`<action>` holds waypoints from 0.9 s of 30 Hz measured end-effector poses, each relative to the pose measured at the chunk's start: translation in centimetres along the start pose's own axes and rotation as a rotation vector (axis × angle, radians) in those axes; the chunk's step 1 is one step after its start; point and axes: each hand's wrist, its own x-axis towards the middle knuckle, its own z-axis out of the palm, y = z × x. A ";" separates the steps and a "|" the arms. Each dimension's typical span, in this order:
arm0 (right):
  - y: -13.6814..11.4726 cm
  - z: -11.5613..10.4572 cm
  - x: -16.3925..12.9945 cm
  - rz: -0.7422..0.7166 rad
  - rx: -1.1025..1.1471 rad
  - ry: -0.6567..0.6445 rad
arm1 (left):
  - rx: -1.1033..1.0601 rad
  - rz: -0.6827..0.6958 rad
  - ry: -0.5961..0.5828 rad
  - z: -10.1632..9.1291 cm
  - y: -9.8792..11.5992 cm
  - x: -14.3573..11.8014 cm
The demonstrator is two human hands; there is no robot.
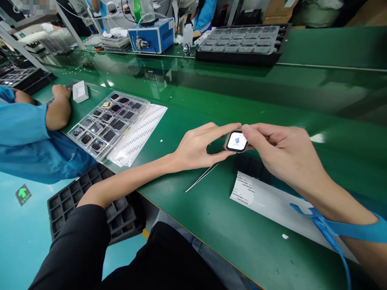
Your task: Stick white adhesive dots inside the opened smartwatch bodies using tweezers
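Note:
Between both hands, above the green bench, is a smartwatch case without a strap, its screen lit white with a blue mark. My left hand grips it from the left, index finger along the top edge and thumb at the bottom. Thumb and fingers of my right hand pinch its right side; a blue wrist strap circles that wrist. Tweezers lie on the bench below my left hand. Under my right hand are a black ribbed pad and a white label sheet.
To the left, a clear tray holds several watch cases and screens beside a printed sheet. A co-worker's arm rests near a white box. A blue machine and a tray stack stand behind. Black divided trays sit below the bench edge.

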 end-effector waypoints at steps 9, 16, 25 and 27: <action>0.4 0.5 -0.2 0.020 -0.016 -0.063 | -0.004 -0.125 0.109 -1.0 1.0 0.6; 0.3 -0.3 -0.6 -0.046 -0.219 0.004 | -0.097 -0.029 0.007 -1.2 1.0 0.7; -0.1 -0.6 -0.7 -0.148 -0.266 -0.021 | -0.258 -0.027 0.014 -0.9 1.7 0.7; 0.1 -0.7 -0.7 -0.149 -0.264 -0.025 | -0.304 -0.059 0.001 -1.0 1.9 0.5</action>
